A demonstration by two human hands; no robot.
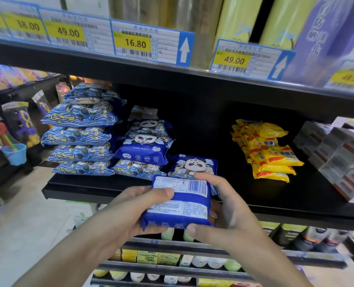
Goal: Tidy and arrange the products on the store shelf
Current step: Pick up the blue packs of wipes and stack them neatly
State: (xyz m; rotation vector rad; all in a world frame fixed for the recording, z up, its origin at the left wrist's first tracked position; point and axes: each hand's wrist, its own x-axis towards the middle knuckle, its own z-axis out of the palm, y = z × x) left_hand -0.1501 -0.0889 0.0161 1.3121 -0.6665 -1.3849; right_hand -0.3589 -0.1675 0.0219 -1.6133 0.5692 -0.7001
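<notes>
I hold a blue packet with its barcode side up, just in front of the black shelf. My left hand grips its left side, thumb on top. My right hand grips its right side, fingers curled over the far and near edges. Directly behind it a single blue panda packet lies on the shelf. A short stack of panda packets sits to the left, and a taller stack of blue packets stands at the shelf's left end.
Yellow packets are piled at the right of the shelf, with grey and red boxes beyond them. The shelf above carries price tags and tall boxes. Lower shelves hold small bottles and boxes. An aisle floor lies to the left.
</notes>
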